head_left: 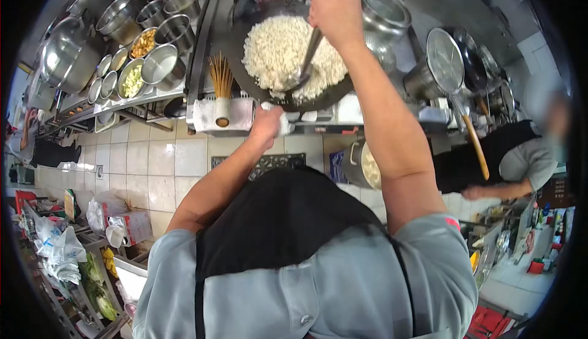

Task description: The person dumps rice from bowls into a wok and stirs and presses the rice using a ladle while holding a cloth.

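Observation:
White rice [278, 51] fills much of a large dark wok [245, 84] on the stove, with a small flame visible behind it. My right hand [335, 13] is wrapped round the wooden-ended handle of a metal ladle [311, 48], whose bowl rests in the rice near the wok's front. At the wok's near edge, my left hand [267, 125] is closed on a white cloth [284, 122] against the rim. A bamboo brush [221, 78] stands upright in a pale holder left of the wok.
Metal bowls of ingredients [132, 78] line the left counter. A lidded pot [384, 7] and a strainer [445, 60] with a long handle are at the right. Another person [484, 161] stands at the right, one more at the far left. A pot [361, 164] sits below the stove.

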